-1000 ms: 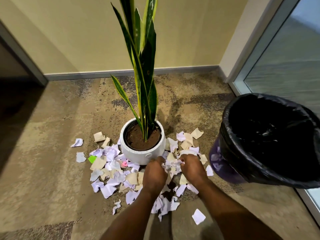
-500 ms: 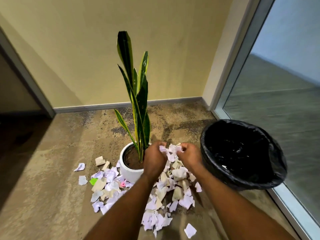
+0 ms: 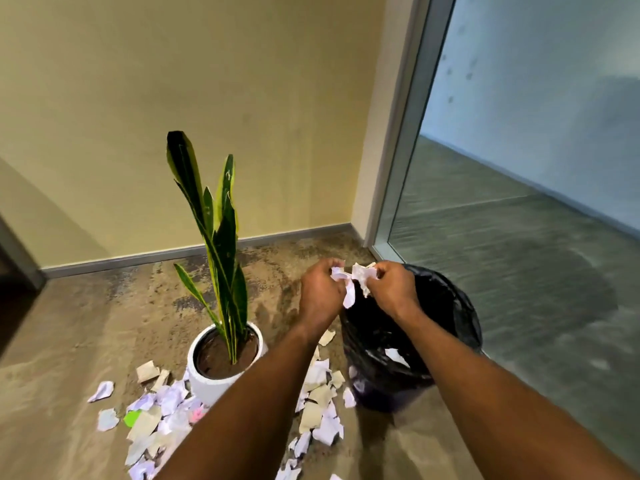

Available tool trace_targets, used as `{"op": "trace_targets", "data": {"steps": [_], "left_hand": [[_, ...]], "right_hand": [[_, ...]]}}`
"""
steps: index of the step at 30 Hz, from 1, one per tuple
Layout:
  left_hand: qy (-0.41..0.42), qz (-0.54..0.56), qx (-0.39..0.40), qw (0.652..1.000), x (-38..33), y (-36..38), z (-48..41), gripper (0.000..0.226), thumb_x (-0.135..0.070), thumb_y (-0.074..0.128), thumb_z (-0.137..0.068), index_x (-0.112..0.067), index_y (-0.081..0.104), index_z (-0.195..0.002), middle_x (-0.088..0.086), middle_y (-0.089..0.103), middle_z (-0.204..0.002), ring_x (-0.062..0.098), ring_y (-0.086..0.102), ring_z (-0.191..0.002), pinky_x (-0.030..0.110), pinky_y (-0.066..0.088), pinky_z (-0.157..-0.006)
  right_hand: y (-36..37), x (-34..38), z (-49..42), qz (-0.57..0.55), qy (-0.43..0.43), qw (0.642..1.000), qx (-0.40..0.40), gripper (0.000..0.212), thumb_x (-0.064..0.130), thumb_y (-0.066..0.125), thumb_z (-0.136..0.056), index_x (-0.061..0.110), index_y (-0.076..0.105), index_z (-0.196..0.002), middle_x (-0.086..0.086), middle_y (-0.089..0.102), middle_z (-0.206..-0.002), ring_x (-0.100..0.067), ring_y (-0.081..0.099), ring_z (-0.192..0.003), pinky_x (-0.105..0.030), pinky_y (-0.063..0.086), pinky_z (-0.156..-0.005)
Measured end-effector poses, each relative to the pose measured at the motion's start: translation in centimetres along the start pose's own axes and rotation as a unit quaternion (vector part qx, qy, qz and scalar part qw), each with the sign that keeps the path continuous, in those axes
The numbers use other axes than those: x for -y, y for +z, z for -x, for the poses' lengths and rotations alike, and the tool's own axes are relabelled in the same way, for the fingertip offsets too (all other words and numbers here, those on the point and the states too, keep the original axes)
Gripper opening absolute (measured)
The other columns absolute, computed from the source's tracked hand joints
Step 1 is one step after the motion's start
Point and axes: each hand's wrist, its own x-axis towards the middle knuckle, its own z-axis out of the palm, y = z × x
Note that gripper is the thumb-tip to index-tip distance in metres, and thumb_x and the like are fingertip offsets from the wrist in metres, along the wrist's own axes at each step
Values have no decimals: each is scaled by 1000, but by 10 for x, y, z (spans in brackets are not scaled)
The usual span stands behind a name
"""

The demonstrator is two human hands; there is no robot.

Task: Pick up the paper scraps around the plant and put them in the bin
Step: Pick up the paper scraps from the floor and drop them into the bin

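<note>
The left hand (image 3: 320, 292) and the right hand (image 3: 393, 289) together pinch a bunch of scraps (image 3: 360, 278) above the bin (image 3: 464, 317), at 3 o'clock from the plant (image 3: 221, 237), while most loose scraps (image 3: 318, 407) lie on the floor (image 3: 86, 341) around it, so the task seems only begun.

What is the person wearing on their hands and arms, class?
Nothing that shows. The left hand and right hand are bare, without gloves. The left forearm and right forearm are uncovered to the frame's edge: no sleeves, watch or bracelet in view.

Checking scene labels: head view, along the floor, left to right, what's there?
Leftmost white scrap → green scrap → white plant pot → black-lined bin → glass panel.
</note>
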Motion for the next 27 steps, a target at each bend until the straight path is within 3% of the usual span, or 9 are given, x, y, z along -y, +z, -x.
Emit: {"op": "trace_targets", "data": {"steps": [5, 9, 13, 16, 19, 22, 25, 27], "left_hand": [[-1, -7, 19, 1000, -6, 38, 3, 27, -2, 63, -84, -15, 69, -107, 1, 71, -93, 2, 54, -61, 5, 36, -50], [1, -21, 35, 999, 0, 55, 3, 27, -2, 63, -84, -13, 70, -108, 4, 71, -100, 16, 61, -74, 20, 46, -66], [-3, -37, 45, 998, 7, 62, 2, 31, -2, 61, -86, -14, 68, -114, 5, 71, -99, 10, 57, -61, 20, 45, -58], [-4, -50, 50, 997, 9, 65, 1, 34, 3, 59, -85, -12, 68, -115, 6, 71, -106, 18, 66, -84, 23, 49, -73], [-5, -62, 58, 996, 12, 67, 0, 32, 2, 60, -87, -13, 68, -115, 4, 71, -105, 14, 64, -77, 13, 44, -63], [1, -66, 57, 996, 14, 68, 0, 31, -1, 61, -89, -15, 66, -116, 1, 70, -103, 6, 59, -71, 3, 38, -53], [-5, -59, 57, 997, 14, 71, -2, 33, -2, 63, -88, -13, 66, -119, 0, 69, -101, 6, 57, -65, 7, 41, -52], [-6, -57, 67, 996, 13, 73, -3, 36, -4, 68, -86, -13, 66, -121, 5, 71, -106, 10, 62, -72, 15, 47, -63]], "right_hand": [[-21, -28, -16, 16, 25, 999, -19, 14, 8, 59, -81, 10, 72, -85, -13, 73, -84, -28, 68, -82, -27, 46, -68], [-25, -47, -22, 26, 47, 998, -28, 11, 8, 58, -80, 9, 70, -83, -15, 72, -85, -30, 67, -84, -25, 40, -65], [-26, -56, -26, 34, 52, 998, -26, 12, 11, 58, -81, 7, 69, -85, -16, 72, -89, -32, 66, -86, -26, 40, -65], [-26, -58, -28, 30, 57, 998, -21, 7, 12, 59, -79, 9, 64, -75, -14, 71, -85, -31, 66, -84, -27, 41, -66], [-23, -58, -28, 18, 78, 997, -17, 20, 16, 60, -80, 14, 50, -62, -8, 65, -76, -28, 62, -77, -24, 38, -66], [-21, -58, -26, 16, 85, 996, -4, 21, 17, 60, -79, 13, 50, -60, -4, 61, -69, -26, 59, -71, -25, 39, -64], [-20, -60, -25, 28, 77, 997, 6, 13, 15, 61, -78, 8, 59, -67, -3, 62, -66, -24, 59, -67, -28, 42, -59], [-20, -61, -24, 41, 73, 997, 6, 13, 14, 61, -78, 7, 60, -68, -2, 60, -64, -21, 56, -62, -29, 41, -57]]}}
